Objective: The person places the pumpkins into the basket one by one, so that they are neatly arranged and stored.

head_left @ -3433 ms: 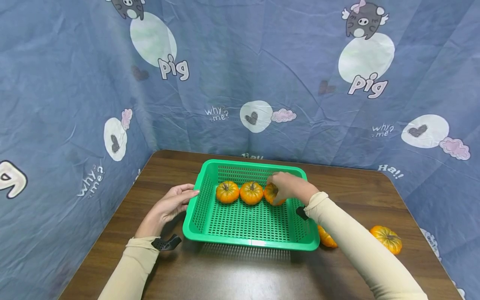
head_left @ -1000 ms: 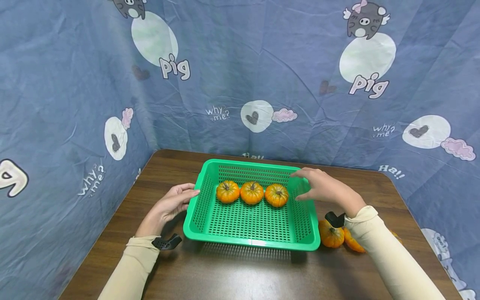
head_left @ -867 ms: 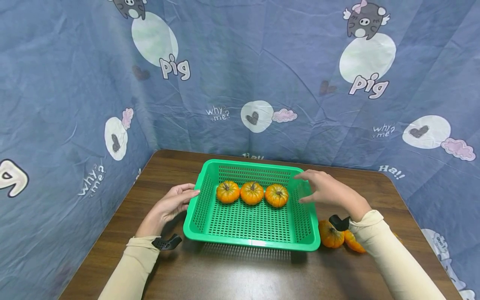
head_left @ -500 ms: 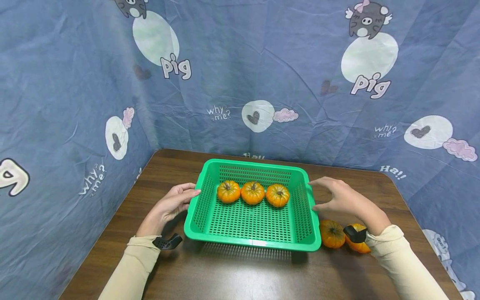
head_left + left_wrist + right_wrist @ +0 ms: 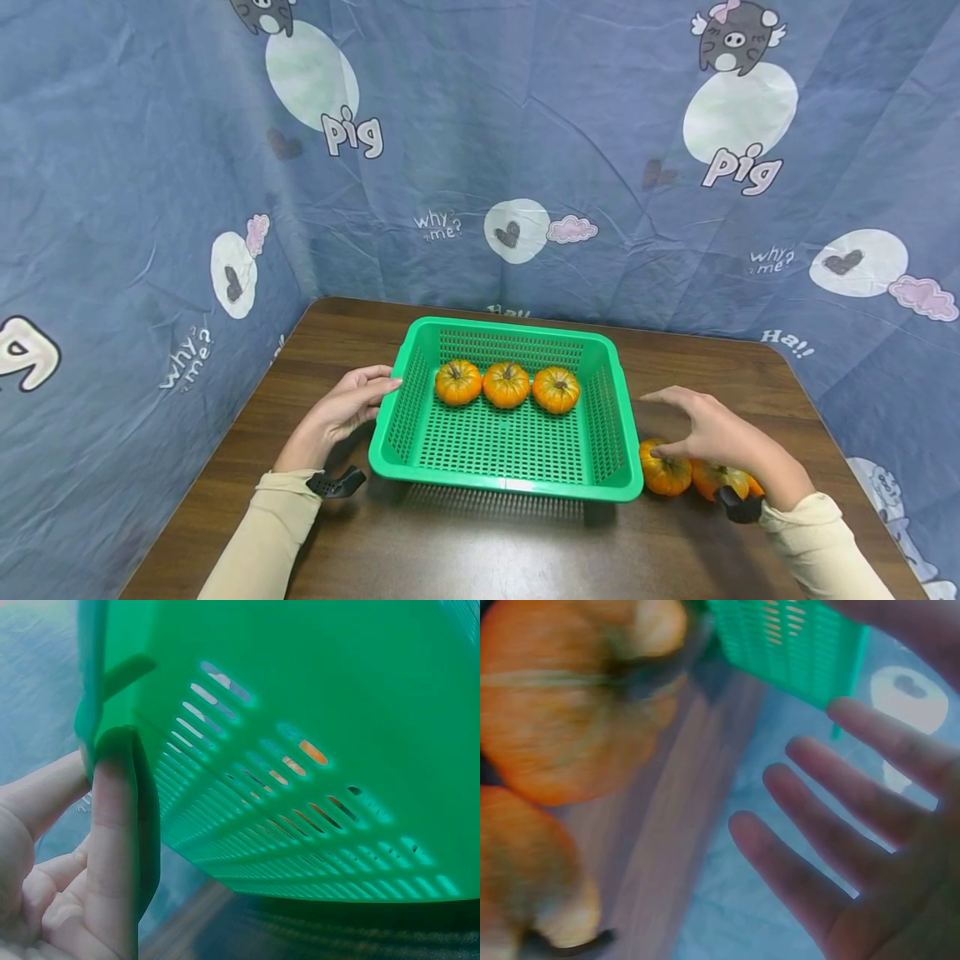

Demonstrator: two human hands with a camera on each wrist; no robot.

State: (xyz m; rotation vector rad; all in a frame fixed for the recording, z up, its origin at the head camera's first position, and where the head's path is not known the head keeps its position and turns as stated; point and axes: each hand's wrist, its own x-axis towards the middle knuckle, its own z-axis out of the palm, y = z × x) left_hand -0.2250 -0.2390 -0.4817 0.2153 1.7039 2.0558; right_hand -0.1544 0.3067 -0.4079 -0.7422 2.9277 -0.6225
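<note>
A green plastic basket [image 5: 480,482] stands on the table, three small orange pumpkins [image 5: 506,386] in a row along its far side. My left hand [image 5: 345,408] grips the basket's left rim between thumb and fingers; the left wrist view shows fingers [image 5: 112,847] against the outer wall. Just right of the basket, my right hand [image 5: 712,429] hovers with spread fingers, holding nothing. Beneath it sits a pumpkin [image 5: 666,471] close to the basket wall, and farther right another pumpkin [image 5: 708,481] is partly covered by the wrist. The right wrist view shows two pumpkins [image 5: 562,712] beside the open palm.
The brown wooden table [image 5: 495,550] carries everything. Blue patterned cloth [image 5: 630,192] hangs behind and along the left side. More orange shows beside the right wrist, part of a pumpkin [image 5: 754,487] mostly hidden.
My right hand has let go of the third pumpkin in the basket, lifted out over the right rim and come down rightward above the pumpkins outside. The left hand has stayed on the rim.
</note>
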